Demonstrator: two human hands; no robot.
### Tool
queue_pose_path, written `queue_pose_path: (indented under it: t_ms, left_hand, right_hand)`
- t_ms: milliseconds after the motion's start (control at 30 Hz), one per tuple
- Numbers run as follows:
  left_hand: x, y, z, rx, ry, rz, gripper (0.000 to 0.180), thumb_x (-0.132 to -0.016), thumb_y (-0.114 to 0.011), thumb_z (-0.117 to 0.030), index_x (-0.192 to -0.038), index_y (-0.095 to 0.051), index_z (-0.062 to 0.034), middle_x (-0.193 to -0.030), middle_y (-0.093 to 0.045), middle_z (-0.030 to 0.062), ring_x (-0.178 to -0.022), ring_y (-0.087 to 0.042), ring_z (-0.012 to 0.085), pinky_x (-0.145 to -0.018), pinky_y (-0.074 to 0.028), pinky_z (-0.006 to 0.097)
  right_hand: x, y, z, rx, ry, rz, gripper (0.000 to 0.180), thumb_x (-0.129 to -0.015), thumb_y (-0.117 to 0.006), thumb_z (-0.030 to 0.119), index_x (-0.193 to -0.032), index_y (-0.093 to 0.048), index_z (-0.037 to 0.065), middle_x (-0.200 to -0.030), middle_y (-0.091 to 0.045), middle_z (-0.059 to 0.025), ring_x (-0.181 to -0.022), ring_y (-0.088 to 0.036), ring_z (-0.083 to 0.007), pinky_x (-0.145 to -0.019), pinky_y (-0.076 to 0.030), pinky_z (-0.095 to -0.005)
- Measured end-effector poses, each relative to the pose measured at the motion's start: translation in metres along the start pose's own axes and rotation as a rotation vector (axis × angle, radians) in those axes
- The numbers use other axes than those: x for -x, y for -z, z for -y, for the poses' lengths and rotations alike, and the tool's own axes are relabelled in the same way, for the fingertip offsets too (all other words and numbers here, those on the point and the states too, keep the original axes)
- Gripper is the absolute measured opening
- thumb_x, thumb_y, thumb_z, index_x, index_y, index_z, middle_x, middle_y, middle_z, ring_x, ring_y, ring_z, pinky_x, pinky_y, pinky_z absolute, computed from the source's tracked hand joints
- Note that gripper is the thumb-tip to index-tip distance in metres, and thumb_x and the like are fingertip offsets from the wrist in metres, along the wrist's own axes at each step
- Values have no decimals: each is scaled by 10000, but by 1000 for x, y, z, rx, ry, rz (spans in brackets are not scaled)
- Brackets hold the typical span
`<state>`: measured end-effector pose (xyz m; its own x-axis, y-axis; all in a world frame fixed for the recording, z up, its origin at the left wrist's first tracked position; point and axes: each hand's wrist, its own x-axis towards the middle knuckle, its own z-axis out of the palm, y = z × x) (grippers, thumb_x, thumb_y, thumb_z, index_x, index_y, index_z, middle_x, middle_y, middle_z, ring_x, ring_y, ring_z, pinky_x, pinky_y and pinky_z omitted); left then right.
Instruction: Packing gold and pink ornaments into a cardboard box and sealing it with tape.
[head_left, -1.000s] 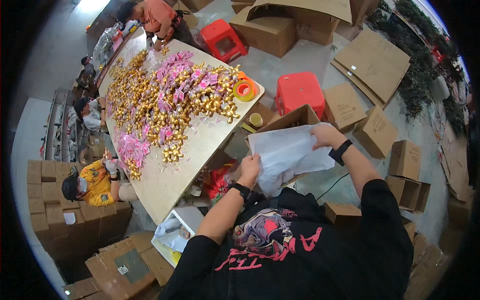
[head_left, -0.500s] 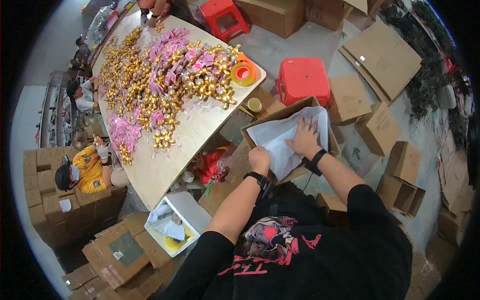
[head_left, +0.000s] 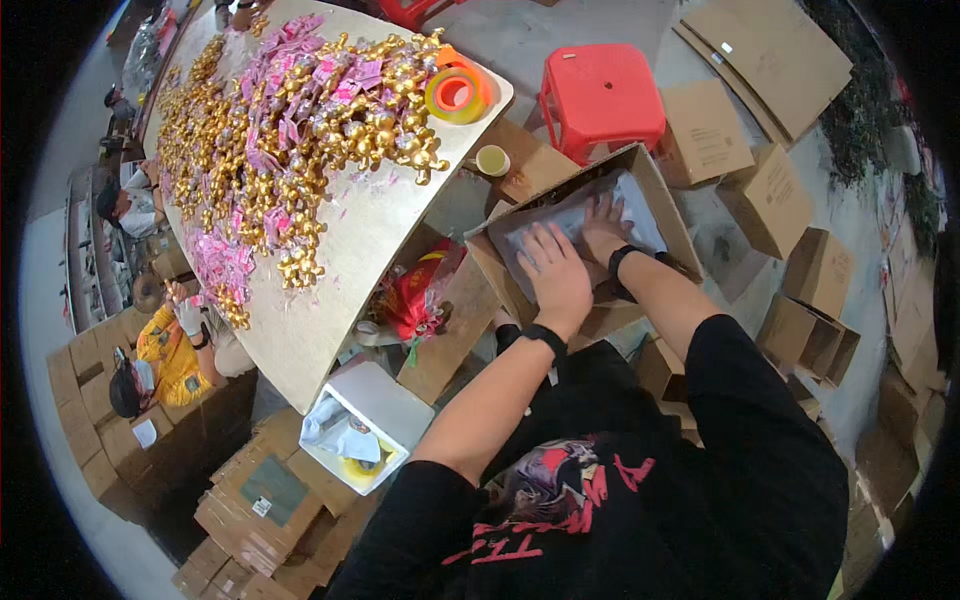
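Left hand [head_left: 556,272] and right hand [head_left: 603,225]: both spread flat, palms down, gripping nothing, pressed on white plastic liner [head_left: 640,215] inside open cardboard box [head_left: 660,195]. Box on floor, just below red plastic stool [head_left: 600,88], beside table [head_left: 340,260] heaped with gold ornaments [head_left: 290,140].

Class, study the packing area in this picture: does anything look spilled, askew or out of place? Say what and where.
Small pink scraps lie loose on the bare table, strayed from the gold-and-pink heap. A red bag sits crumpled under the table edge. In the open box, both hands press on wrinkled white paper.
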<state>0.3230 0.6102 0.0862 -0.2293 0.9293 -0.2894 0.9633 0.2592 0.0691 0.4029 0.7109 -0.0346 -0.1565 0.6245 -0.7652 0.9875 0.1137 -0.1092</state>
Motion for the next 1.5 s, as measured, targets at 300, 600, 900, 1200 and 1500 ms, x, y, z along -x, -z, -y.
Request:
queue_pose_path:
  t_ms: [300, 600, 900, 1200, 1500]
  left_hand:
    - [-67, -137, 40, 33, 297, 503, 687, -940, -472, -348, -1469, -248, 28, -1524, -230, 237, -1393, -148, 523, -1089, -300, 533]
    - [-63, -102, 53, -1, 260, 406, 563, -952, -408, -308, -1423, -373, -2, -1450, -390, 205, -1397, -212, 464, -1120, -70, 634]
    - [-24, 103, 264, 895, 229, -249, 264, -904, -560, -232, -878, -669, 7, -734, -660, 120, -697, -643, 191, -652, -502, 344]
    - [-102, 60, 619, 307, 831, -276, 786, -738, -786, -364, -1355, -406, -60, -1300, -471, 256, -1213, -467, 395, -958, -429, 545]
    - [-83, 80, 673, 789, 587, -379, 486, -763, -719, -254, -1169, -618, -7, -1034, -679, 203, -952, -667, 320, -826, -531, 394]
  right_hand:
    - [0, -27, 18, 74, 5, -135, 1070, -752, -687, 587, -1496, -178, 10, -1555, -54, -271, -1431, -12, -469, -1039, -214, -697]
    - [-11, -21, 40, 36, 20, -131, 932, -790, -686, 523, -1458, -278, 16, -1546, -145, -239, -1433, 12, -463, -1048, -154, -738]
    - [106, 57, 18, -154, 650, -152, 680, -812, -710, 248, -1319, -404, -86, -1231, -528, -319, -1164, -504, -458, -982, -432, -465]
    - [248, 38, -14, -281, 165, -321, 503, -883, -627, 157, -1305, -452, -53, -963, -617, -176, -807, -622, -281, -686, -497, -374]
    - [237, -88, -104, -142, 305, 111, 427, -804, -699, 308, -1083, -611, -3, -806, -665, -212, -792, -662, -349, -691, -537, -427]
